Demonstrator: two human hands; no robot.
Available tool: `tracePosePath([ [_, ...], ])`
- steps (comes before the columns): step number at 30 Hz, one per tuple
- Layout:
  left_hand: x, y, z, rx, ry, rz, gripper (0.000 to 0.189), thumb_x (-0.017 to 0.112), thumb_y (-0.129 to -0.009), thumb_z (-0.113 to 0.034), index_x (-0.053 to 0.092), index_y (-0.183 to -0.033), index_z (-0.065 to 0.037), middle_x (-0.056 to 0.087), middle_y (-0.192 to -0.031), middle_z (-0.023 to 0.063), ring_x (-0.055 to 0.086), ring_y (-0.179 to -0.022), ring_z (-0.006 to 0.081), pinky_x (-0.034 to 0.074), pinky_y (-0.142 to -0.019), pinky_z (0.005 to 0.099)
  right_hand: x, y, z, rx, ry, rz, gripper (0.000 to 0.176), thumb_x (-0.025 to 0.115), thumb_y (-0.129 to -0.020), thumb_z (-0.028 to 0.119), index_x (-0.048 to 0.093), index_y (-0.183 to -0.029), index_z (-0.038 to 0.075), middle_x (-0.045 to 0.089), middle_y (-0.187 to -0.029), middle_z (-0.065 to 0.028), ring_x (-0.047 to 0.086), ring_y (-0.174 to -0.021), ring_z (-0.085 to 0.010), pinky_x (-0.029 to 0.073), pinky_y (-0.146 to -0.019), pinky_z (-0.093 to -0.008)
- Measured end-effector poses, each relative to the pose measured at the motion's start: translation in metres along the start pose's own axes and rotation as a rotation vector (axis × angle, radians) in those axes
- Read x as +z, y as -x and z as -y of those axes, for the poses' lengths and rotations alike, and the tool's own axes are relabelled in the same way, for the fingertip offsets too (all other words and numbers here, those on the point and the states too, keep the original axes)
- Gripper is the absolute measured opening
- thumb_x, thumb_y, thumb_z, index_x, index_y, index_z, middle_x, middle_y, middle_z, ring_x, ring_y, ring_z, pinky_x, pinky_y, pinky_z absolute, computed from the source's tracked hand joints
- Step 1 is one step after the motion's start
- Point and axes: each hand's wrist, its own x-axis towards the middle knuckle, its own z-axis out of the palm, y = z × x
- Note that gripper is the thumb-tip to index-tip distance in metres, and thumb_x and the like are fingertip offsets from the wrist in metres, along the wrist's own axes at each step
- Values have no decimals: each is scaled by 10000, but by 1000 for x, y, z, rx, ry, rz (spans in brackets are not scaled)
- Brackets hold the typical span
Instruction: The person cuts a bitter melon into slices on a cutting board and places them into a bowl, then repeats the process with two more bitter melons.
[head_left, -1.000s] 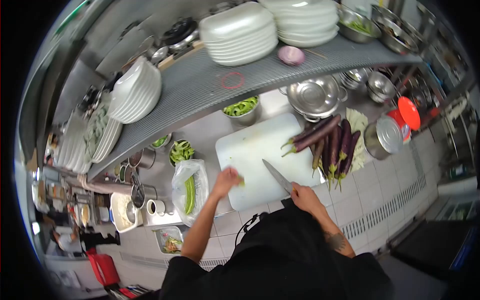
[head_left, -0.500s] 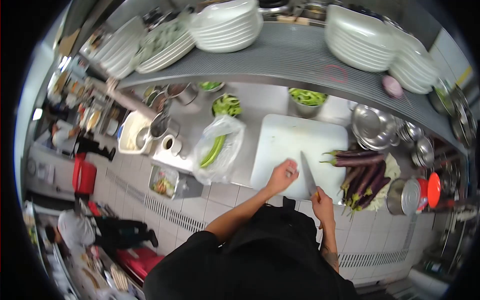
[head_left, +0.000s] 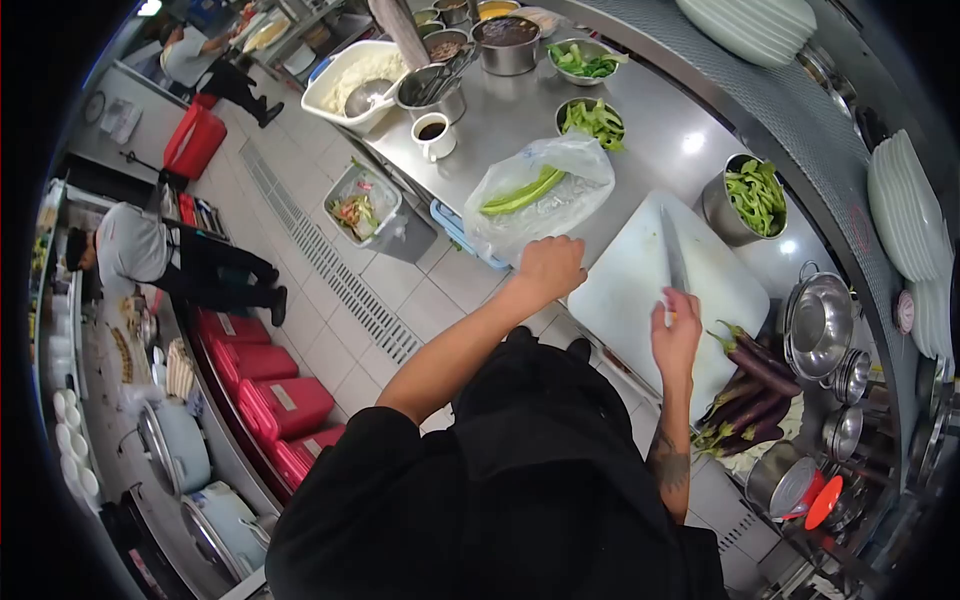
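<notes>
A long green vegetable [head_left: 524, 192] is lying in its plastic bag [head_left: 590, 172], towards eleven o'clock from the left hand [head_left: 551, 268], whose fingers are curling, any hold hidden. The knife [head_left: 673, 245] is pointing to twelve o'clock over the cutting board [head_left: 620, 290], presumably sparing its edge the steel bench [head_left: 660, 140]; the right hand's [head_left: 679, 312] fingers are half-curling at its handle end, grip indeterminable. Eggplants [head_left: 762, 372] are resting at the board's five o'clock, apparently for easy reach.

Floored in square pale grey tiles [head_left: 440, 300], crossed by a long slotted metal drain [head_left: 335, 265]. Fitted with a shiny stainless-steel worktable [head_left: 660, 112], overhung by a textured grey metal shelf [head_left: 785, 105]. Lined opposite with a long steel counter [head_left: 232, 428]. Lit at upper left by a small white lamp [head_left: 149, 7].
</notes>
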Motion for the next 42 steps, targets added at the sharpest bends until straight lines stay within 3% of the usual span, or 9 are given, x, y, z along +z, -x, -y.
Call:
tracePosePath([
  [5, 11, 5, -8, 16, -10, -45, 347, 723, -819, -320, 659, -1038, -60, 700, -1018, 174, 703, -955, 364, 575, -782, 478, -11, 13, 130, -200, -831, 466, 265, 590, -933, -50, 629, -1191, -2, 672, -994, -84, 645, -939, -127, 536, -838, -276],
  [12, 18, 3, -5, -64, -70, 30, 268, 661, -854, -248, 681, -1065, -85, 705, -1060, 140, 698, -1009, 309, 556, -824, 459, -1, 29, 163, -248, -671, 481, 304, 616, -843, -59, 611, -1143, -15, 664, -989, -140, 668, -846, -234, 548, -756, -313],
  [16, 24, 1, -5, -31, -78, 68, 264, 662, -848, -244, 688, -1064, -94, 706, -1048, 144, 703, -999, 313, 558, -819, 462, 4, 17, 162, -416, -400, 230, 272, 632, -823, 18, 599, -1086, -41, 623, -1037, -213, 610, -941, -420, 510, -841, -466],
  [21, 22, -11, -8, -8, -90, 66, 311, 663, -858, -298, 674, -1080, -80, 703, -1042, 156, 705, -984, 336, 564, -806, 481, 12, 42, 168, -310, -557, 651, 291, 645, -838, 53, 636, -1127, 17, 660, -992, -153, 648, -954, -314, 529, -853, -403],
  [24, 1, -38, 10, -89, 39, 25, 333, 648, -867, -315, 652, -1104, -82, 702, -1013, 182, 702, -965, 378, 567, -801, 505, 15, 46, 164, -413, -550, 453, 329, 642, -852, 40, 631, -1179, 21, 680, -919, -118, 680, -800, -245, 554, -753, -362],
  [28, 33, -80, 109, -244, 5, -208, 281, 585, -845, -169, 655, -1109, -103, 688, -1044, 183, 673, -1004, 412, 556, -813, 536, -11, 33, 105, -37, -685, 292, 229, 669, -884, 61, 647, -1107, 16, 687, -871, -96, 662, -776, -196, 542, -715, -329],
  [33, 36, -83, 160, -166, -184, -133, 336, 663, -819, -172, 677, -1149, -106, 567, -1267, 165, 550, -1205, 396, 535, -894, 502, -30, 67, -3, 291, -539, 72, 158, 654, -907, 63, 667, -1052, -1, 681, -800, -79, 643, -722, -152, 531, -677, -294],
  [38, -14, -116, 202, -33, 571, -27, 245, 798, -854, -281, 716, -810, -55, 716, -811, 45, 641, -755, 152, 504, -730, 330, -36, 107, -41, 410, -411, -30, 150, 643, -892, 60, 677, -1022, -7, 686, -780, -111, 658, -706, -186, 534, -682, -326],
  [42, -86, -116, 171, -290, 1294, 262, 268, 701, -957, -221, 670, -1092, 7, 710, -940, 47, 658, -809, 125, 552, -716, 301, -18, 102, -36, 403, -317, 0, 157, 631, -871, 54, 671, -1005, -17, 697, -824, -178, 686, -737, -288, 546, -718, -373],
])
